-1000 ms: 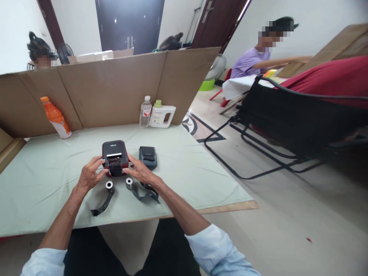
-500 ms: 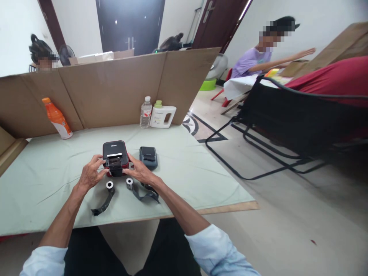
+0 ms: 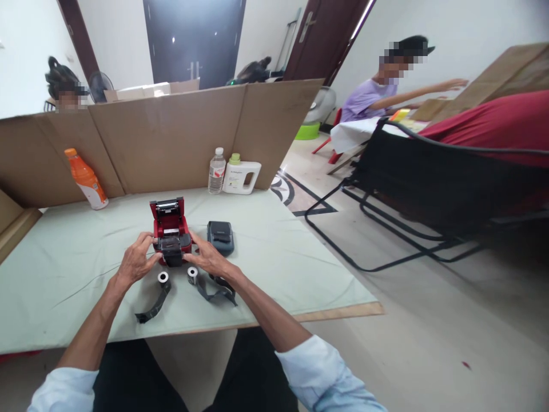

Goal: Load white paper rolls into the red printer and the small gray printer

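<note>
Hands sit just left of frame centre, on the pale green table (image 3: 64,269). My left hand (image 3: 136,262) curls its fingers against the left side of the red printer (image 3: 170,234); my right hand (image 3: 206,257) presses the right side, so both grip it. I see the printer's lid tipped up and back, red inside with a black roller strip, and a dark block at the front edge. Below it lie two paper rolls (image 3: 163,278) trailing dark strips. To the right rests a grey printer (image 3: 220,237), apart from my fingers.
</note>
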`<action>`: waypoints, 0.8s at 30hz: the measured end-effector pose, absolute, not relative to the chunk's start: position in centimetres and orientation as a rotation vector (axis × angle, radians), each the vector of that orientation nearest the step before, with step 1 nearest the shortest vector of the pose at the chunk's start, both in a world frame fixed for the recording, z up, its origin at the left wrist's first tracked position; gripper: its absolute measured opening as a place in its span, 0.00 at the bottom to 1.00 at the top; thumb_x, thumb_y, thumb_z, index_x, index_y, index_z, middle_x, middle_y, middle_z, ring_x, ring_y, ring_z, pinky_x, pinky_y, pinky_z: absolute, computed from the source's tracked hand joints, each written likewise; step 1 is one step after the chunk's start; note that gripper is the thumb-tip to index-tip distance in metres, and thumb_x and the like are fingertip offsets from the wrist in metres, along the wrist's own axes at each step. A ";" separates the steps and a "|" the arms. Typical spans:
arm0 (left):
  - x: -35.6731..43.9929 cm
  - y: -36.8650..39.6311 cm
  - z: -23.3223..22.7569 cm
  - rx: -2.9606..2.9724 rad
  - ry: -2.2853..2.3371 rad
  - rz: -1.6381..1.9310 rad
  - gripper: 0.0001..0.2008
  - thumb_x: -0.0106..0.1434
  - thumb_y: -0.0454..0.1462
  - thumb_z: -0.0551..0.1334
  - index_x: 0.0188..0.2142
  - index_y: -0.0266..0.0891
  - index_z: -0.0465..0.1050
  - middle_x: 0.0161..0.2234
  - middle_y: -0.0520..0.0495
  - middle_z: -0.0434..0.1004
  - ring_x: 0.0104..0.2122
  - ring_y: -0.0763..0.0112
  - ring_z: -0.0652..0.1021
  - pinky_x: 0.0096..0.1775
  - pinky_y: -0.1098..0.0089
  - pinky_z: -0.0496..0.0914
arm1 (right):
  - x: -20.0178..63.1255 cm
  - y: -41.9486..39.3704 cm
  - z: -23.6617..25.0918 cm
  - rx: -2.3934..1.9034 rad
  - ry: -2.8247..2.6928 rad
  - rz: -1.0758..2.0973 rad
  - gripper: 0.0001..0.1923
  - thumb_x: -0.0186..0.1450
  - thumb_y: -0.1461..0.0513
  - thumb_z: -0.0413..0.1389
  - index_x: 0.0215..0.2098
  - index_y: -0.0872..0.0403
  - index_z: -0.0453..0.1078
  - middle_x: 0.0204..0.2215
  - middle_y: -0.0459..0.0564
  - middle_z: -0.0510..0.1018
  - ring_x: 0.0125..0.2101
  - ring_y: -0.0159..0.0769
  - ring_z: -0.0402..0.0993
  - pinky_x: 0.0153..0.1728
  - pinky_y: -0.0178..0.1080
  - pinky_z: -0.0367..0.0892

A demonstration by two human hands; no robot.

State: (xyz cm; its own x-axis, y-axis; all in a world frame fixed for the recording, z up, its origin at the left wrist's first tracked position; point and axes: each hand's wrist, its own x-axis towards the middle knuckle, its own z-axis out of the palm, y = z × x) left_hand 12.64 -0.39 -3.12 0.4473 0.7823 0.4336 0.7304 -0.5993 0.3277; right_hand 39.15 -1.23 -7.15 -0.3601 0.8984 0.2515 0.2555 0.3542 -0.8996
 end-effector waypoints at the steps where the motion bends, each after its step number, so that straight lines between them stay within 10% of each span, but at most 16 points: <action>1: 12.6 -0.3 -3.0 2.587 1.341 0.848 0.14 0.63 0.39 0.64 0.49 0.45 0.71 0.53 0.43 0.74 0.47 0.58 0.80 0.46 0.60 0.78 | 39.1 -1.2 -7.2 -1.016 -1.819 1.016 0.37 0.66 0.57 0.61 0.71 0.49 0.58 0.57 0.53 0.77 0.54 0.49 0.74 0.57 0.50 0.67; 14: 14.7 0.8 -2.9 2.669 1.161 0.980 0.12 0.64 0.32 0.61 0.42 0.45 0.82 0.48 0.42 0.79 0.52 0.55 0.76 0.56 0.50 0.74 | 38.3 0.5 -8.2 -1.061 -1.949 0.525 0.39 0.63 0.65 0.61 0.71 0.53 0.60 0.70 0.64 0.61 0.70 0.55 0.56 0.69 0.60 0.55; 24: 15.5 3.3 -1.8 2.384 1.166 0.988 0.10 0.66 0.38 0.60 0.37 0.42 0.82 0.39 0.45 0.84 0.41 0.60 0.81 0.49 0.58 0.75 | 36.9 2.7 -4.3 -0.927 -1.874 0.610 0.15 0.65 0.64 0.57 0.47 0.50 0.81 0.45 0.54 0.83 0.47 0.46 0.77 0.54 0.48 0.70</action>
